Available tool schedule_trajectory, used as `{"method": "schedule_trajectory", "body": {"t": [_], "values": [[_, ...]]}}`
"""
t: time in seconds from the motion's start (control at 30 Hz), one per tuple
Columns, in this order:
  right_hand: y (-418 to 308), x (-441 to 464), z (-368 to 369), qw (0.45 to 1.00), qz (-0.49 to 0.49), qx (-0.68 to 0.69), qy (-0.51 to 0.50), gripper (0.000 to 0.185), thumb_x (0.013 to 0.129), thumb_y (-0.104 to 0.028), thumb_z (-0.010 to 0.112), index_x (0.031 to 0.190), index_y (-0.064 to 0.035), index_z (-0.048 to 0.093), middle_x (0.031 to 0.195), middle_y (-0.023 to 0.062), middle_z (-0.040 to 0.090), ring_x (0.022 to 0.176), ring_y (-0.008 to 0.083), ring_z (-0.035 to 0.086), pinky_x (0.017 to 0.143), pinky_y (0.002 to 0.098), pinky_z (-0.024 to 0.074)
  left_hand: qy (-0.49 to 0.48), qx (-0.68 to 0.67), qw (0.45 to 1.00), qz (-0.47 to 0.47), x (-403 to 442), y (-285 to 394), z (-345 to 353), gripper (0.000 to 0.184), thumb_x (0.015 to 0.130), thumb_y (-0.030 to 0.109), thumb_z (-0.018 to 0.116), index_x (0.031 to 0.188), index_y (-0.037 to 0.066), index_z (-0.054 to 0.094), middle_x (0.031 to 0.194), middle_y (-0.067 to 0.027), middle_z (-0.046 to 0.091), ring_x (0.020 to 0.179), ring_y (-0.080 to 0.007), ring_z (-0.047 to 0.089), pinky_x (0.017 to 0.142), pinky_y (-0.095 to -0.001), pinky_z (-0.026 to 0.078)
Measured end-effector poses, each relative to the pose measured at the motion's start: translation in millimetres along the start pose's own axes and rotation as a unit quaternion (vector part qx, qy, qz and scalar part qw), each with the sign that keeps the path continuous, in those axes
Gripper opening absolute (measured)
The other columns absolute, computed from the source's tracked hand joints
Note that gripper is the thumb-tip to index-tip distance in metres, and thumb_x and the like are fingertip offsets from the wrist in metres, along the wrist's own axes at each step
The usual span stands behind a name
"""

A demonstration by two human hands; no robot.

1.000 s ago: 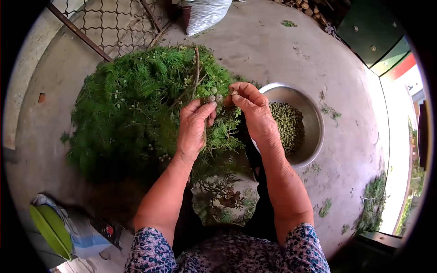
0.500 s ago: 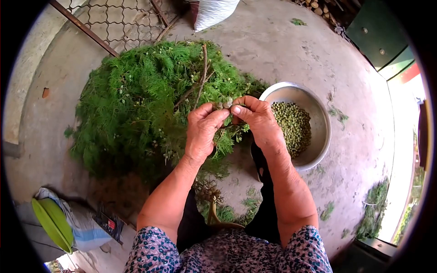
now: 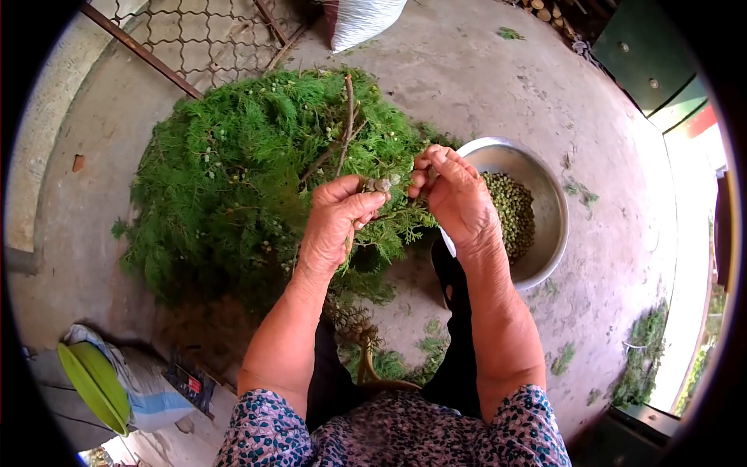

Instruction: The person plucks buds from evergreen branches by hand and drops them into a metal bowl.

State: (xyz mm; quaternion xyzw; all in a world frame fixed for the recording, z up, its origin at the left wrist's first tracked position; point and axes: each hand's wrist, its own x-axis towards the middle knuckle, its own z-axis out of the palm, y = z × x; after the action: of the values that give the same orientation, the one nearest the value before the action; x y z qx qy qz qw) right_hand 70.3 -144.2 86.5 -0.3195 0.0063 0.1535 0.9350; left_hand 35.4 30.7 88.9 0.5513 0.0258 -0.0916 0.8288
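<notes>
Branches green; cones olive-green; basin silver; sleeves blue-patterned.

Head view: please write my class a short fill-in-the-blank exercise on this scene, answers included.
1. The hand nearer the bowl is the person's ____ one.
2. In the picture, the branches lie to the ____ of the bowl.
3. The sack at the top is mostly ____ in colour.
Missing words: right; left; white.

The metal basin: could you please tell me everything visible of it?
The metal basin looks silvery, round and wide-mouthed, with a pale rim. It seems to stand upright on the floor, partly filled with small greenish round pieces lying toward its left side. The right hand overlaps its left edge in view; contact is unclear.
</notes>
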Motion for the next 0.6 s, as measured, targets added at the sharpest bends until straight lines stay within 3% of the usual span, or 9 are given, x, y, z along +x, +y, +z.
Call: {"method": "schedule_trajectory", "body": {"t": [0.03,0.13,0.17,0.27,0.5,0.57,0.6], "values": [[0.2,-1.7,2.7,1.0,0.001,0.001,-0.001,0.014,0.084,-0.013,0.059,0.095,-0.0049,0.057,0.081,0.0028,0.057,0.06,0.0135,0.052,0.062,0.0267,0.0438,-0.006,0.009,1.0,-0.002,0.0,0.5,0.3,0.01,0.076,0.005,0.063,0.085,0.001,0.063,0.078,-0.0045,0.063,0.057,-0.0048,0.046,0.05,-0.0179,0.035],[-1.6,-14.2,19.1,0.977,0.035,-0.21,0.002,0.021,0.081,-0.016,0.064,0.097,-0.0031,0.062,0.069,-0.0029,0.053,0.055,0.0057,0.042,0.05,0.0185,0.0348,-0.003,0.018,1.0,-0.001,-2.0,1.1,6.4,0.009,0.077,0.009,0.063,0.082,0.002,0.063,0.069,0.0001,0.057,0.055,-0.0043,0.043,0.049,-0.0178,0.032],[-0.6,-13.7,17.7,0.977,0.036,-0.209,0.003,0.021,0.081,-0.016,0.064,0.097,-0.0031,0.062,0.069,-0.0029,0.053,0.055,0.0057,0.042,0.05,0.0185,0.0348,0.002,0.019,1.0,0.003,-2.4,0.2,8.0,0.009,0.077,0.011,0.064,0.079,0.002,0.062,0.062,0.0037,0.051,0.053,-0.0034,0.039,0.047,-0.018,0.03],[3.8,-12.3,15.7,0.955,0.04,-0.292,-0.007,0.016,0.081,-0.016,0.064,0.088,-0.0023,0.064,0.058,-0.0041,0.05,0.05,0.0048,0.037,0.044,0.0197,0.0298,0.002,0.022,1.0,0.004,-1.8,-4.0,6.9,0.008,0.078,0.011,0.063,0.079,0.003,0.062,0.061,0.0044,0.05,0.052,-0.0036,0.039,0.048,-0.0185,0.03],[10.1,-13.7,16.9,0.961,0.029,-0.275,0.009,0.016,0.082,-0.019,0.064,0.08,-0.0037,0.061,0.057,-0.0044,0.047,0.048,0.0046,0.035,0.043,0.0199,0.0275,0.017,-0.01,1.0,0.012,-2.9,-4.2,12.4,0.007,0.077,0.01,0.064,0.077,0.003,0.062,0.06,0.0049,0.049,0.052,-0.0041,0.038,0.048,-0.0192,0.03],[12.7,-14.0,12.9,0.988,0.103,-0.114,0.007,0.018,0.082,-0.021,0.064,0.079,-0.0043,0.059,0.059,-0.0043,0.048,0.048,0.005,0.035,0.043,0.0199,0.0266,0.015,-0.008,1.0,0.007,-3.6,-2.6,11.7,0.007,0.077,0.01,0.064,0.077,0.003,0.062,0.06,0.0049,0.049,0.052,-0.0041,0.038,0.048,-0.0194,0.03],[12.7,-15.6,18.5,0.986,0.112,-0.115,0.035,0.022,0.085,-0.025,0.06,0.079,-0.0039,0.055,0.064,-0.0014,0.049,0.046,0.0065,0.035,0.043,0.0205,0.0269,0.012,-0.007,1.0,0.003,-3.8,-1.8,11.5,0.007,0.077,0.01,0.064,0.076,0.003,0.062,0.06,0.0049,0.049,0.052,-0.004,0.038,0.048,-0.0196,0.03]]}}
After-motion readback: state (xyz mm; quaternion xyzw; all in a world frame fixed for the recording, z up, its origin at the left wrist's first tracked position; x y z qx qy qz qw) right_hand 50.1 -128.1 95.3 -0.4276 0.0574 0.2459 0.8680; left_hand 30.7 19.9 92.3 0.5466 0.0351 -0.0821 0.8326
